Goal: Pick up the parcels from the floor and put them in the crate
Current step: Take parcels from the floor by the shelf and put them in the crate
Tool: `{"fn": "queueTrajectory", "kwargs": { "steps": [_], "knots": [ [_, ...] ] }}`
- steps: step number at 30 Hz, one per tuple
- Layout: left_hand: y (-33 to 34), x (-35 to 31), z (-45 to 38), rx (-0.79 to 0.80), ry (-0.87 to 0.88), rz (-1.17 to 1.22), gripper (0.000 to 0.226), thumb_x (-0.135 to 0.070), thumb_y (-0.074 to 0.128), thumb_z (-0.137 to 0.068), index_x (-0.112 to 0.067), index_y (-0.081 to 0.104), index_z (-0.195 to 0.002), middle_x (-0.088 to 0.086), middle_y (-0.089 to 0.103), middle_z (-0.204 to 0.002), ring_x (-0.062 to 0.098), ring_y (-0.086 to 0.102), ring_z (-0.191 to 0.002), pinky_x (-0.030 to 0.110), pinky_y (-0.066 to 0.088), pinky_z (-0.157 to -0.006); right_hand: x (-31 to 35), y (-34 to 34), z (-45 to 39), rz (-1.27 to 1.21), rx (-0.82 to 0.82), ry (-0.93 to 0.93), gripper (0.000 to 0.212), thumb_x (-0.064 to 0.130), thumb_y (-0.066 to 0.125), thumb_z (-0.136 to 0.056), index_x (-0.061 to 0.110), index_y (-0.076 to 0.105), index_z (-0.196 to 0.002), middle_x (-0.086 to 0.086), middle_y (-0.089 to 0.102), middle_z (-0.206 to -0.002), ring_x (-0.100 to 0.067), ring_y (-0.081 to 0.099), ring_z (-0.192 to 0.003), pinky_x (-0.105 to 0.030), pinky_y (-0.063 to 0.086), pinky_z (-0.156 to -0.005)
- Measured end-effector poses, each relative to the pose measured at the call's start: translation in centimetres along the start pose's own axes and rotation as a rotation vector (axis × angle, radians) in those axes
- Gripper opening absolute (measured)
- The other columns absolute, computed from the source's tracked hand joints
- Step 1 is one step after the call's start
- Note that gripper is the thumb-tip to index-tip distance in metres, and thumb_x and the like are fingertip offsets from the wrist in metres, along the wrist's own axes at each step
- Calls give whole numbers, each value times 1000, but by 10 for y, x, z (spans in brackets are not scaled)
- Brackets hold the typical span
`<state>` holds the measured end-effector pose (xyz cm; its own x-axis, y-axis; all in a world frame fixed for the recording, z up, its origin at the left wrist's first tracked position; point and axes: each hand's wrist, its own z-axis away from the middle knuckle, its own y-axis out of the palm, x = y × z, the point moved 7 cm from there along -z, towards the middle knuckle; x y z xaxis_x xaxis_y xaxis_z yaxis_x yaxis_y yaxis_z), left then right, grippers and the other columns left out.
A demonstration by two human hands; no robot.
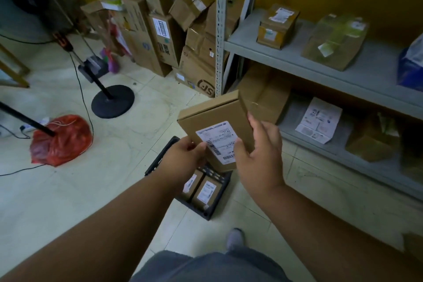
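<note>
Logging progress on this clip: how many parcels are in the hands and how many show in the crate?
Parcel in hands (left, right): 1
Parcels showing in crate: 2
Total: 3

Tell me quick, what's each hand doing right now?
Left hand: closed on the flat parcel's lower left edge.
Right hand: closed on the same parcel's right side.

From my remote seat I see two bare forearms, no sleeves, watch or rings on either. The left hand and right hand are ungloved, nails short. Below them, grey-blue shorts (the fabric looks like soft denim, though it is dim) and one grey shoe.
</note>
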<state>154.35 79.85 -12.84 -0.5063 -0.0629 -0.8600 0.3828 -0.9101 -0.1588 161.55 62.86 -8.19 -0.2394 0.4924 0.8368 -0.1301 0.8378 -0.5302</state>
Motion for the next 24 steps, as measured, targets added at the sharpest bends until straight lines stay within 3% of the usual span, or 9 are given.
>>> {"fn": "queueTrajectory", "kwargs": {
  "steps": [3,7,10,13,16,19,20,24],
  "knots": [
    [-13,-1,-28,32,-48,11,21,-28,51,-101,-28,62,-119,-4,75,-107,14,73,-95,39,54,-90,-9,24,-23,16,26,17,58,19,59,-94,23,43,-149,14,34,-124,-17,48,-124,-35,57,-94],
    [-22,7,-68,69,-110,46,25,-23,52,-101,-20,52,-126,2,72,-106,17,73,-91,36,57,-81,-26,57,-39,96,52,117,62,24,61,-94,24,39,-152,6,42,-134,-14,47,-125,-27,52,-96],
    [-36,19,-111,137,-115,-45,27,-19,54,-101,-20,52,-128,-6,75,-91,11,75,-81,34,57,-75,-43,87,-50,145,43,230,67,28,62,-93,22,34,-154,0,42,-141,-17,47,-128,-30,48,-100],
    [-46,32,-157,250,-116,-176,32,-20,55,-100,-26,55,-131,-6,76,-94,15,75,-86,38,57,-80,-65,118,-53,150,-20,386,66,30,61,-94,21,35,-153,-1,42,-143,-17,49,-128,-33,47,-103],
    [-46,51,-202,368,-76,-268,32,-13,50,-101,-37,59,-119,-11,73,-97,9,70,-90,33,54,-84,-97,157,-49,125,-90,554,63,41,58,-90,24,40,-148,3,49,-140,-14,55,-121,-35,53,-99],
    [-40,93,-253,395,-82,-346,34,-7,48,-98,-35,55,-117,-5,72,-103,17,69,-93,39,56,-84,-144,207,-42,99,-100,674,70,59,44,-77,28,46,-140,7,58,-133,-15,63,-115,-38,61,-84],
    [-37,117,-272,386,-107,-340,34,-5,47,-96,-32,55,-115,1,71,-108,23,69,-96,42,56,-85,-161,222,-39,102,-100,708,70,59,45,-78,26,45,-140,6,57,-135,-16,62,-117,-37,61,-86],
    [-19,225,-331,407,-240,-347,35,-1,41,-97,-20,56,-121,7,70,-108,21,69,-93,32,54,-70,-240,279,-26,220,-68,785,68,33,60,-96,16,29,-154,-4,43,-147,-21,50,-131,-33,52,-101]
  ]
}}
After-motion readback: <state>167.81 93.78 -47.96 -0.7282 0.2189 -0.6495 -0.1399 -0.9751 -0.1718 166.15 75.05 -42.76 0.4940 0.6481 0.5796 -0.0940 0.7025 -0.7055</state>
